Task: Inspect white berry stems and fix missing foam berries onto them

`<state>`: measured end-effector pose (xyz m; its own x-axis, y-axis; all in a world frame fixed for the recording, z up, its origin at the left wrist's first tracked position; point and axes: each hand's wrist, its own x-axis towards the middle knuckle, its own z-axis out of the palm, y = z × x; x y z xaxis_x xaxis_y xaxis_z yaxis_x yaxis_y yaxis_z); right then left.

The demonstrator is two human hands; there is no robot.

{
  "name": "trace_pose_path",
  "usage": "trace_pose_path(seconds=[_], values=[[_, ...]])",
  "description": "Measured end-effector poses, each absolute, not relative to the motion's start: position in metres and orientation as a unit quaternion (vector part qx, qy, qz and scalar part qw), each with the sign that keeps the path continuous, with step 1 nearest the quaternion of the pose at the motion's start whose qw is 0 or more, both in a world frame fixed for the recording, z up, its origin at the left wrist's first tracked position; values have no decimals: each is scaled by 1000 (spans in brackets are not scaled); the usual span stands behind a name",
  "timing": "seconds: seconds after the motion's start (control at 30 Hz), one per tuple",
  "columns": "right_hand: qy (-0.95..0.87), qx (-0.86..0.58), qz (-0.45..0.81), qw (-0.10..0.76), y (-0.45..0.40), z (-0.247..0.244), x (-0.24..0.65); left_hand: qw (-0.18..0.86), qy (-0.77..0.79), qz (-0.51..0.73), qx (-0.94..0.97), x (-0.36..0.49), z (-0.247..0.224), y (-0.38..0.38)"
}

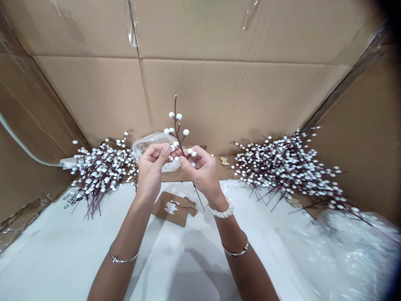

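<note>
Two hands hold one white-berry sprig upright at frame centre: left hand, right hand, fingers pinched narrow on its stem. Left berry pile and right berry pile flank them.

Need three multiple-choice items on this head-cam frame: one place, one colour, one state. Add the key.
1. The berry sprig is:
A) lying flat on the table
B) held up by the left hand and right hand
C) inside the plastic bag

2. Its berries are:
A) white
B) red
C) black

3. The cut cardboard pieces lie:
A) on the bubble wrap
B) in the left hand
C) on the white surface below the hands

1 B: fingers of both hands pinch the stem.
2 A: round white balls line the stem.
3 C: they rest on the white surface.
</note>
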<state>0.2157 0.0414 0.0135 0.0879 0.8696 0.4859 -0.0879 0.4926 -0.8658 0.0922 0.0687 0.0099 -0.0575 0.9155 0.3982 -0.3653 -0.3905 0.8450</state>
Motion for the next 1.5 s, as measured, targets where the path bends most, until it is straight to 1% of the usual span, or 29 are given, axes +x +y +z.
trace_pose_path(seconds=[0.47, 0.6, 0.9, 1.07, 1.2, 1.27, 1.4, 1.5], values=[[-563, -329, 365, 665, 42, 13, 216, 466, 269, 676, 503, 95, 12, 65], [-569, -351, 342, 661, 41, 12, 216, 445, 262, 686, 513, 98, 12, 64], [-576, -343, 335, 662, 45, 7, 218, 376, 291, 701, 531, 100, 13, 62], [-562, -323, 371, 665, 45, 10, 217, 403, 281, 689, 533, 97, 11, 66], [-502, -306, 436, 681, 48, 12, 219, 453, 299, 627, 560, 88, 15, 68], [-471, -301, 464, 687, 52, 11, 223, 462, 318, 559, 610, 83, 20, 65], [-434, -295, 512, 680, 59, 8, 229, 467, 308, 373, 740, 78, 29, 55], [-424, -294, 526, 676, 59, 10, 232, 467, 277, 299, 785, 78, 30, 50]])
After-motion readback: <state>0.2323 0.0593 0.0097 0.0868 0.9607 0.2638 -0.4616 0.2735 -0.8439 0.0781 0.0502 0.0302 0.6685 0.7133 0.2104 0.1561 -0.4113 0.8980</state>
